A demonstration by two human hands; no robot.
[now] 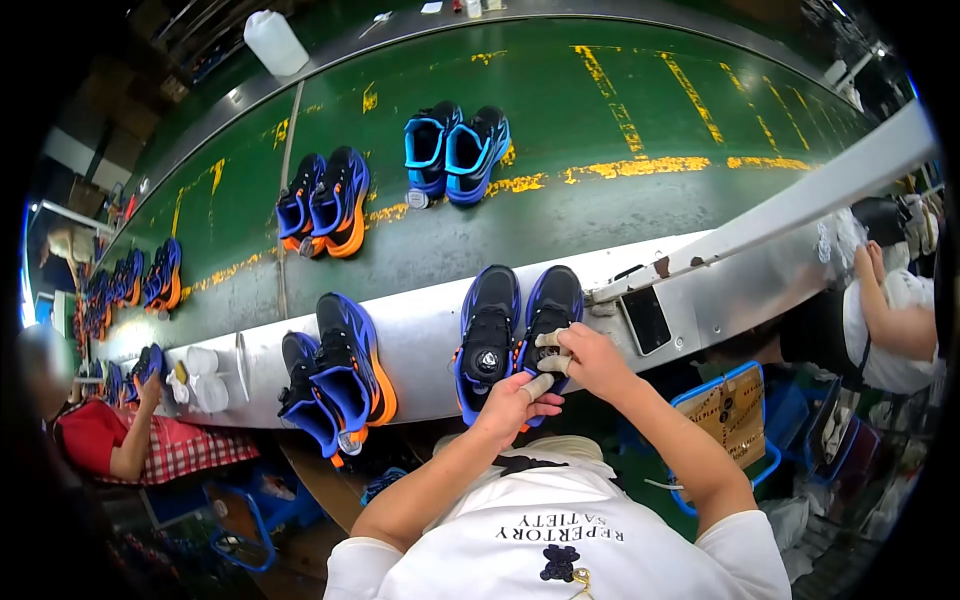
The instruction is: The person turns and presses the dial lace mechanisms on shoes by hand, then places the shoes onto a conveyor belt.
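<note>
While both hands meet over the nearer end of a black-and-blue shoe (554, 300), their fingers are bent and close together, several of them wearing pale coverings. The right hand (592, 362) reaches in from the right, thumb and forefinger drawn in at the shoe's tongue; the left hand (512, 405) comes from the other side, its fingers nearly straight beside the collar. What either has between its fingers is too small to tell.

The shoe lies toe outward on the silver edge of the table (430, 325), just beside its mate (490, 320), which shows a round dial on its tongue. Near the shoe's right side are the foot of a white metal bar (790, 205) and a dark-screened phone (648, 320). To the left sits an orange-soled pair (345, 375).

Beyond, on the green surface (560, 225) with worn yellow lines, stand another orange-soled pair (332, 205) and a blue-lined pair (466, 150). Farther left, a co-worker in red (95, 440) holds a shoe; at the far side stands a white jug (276, 43).
</note>
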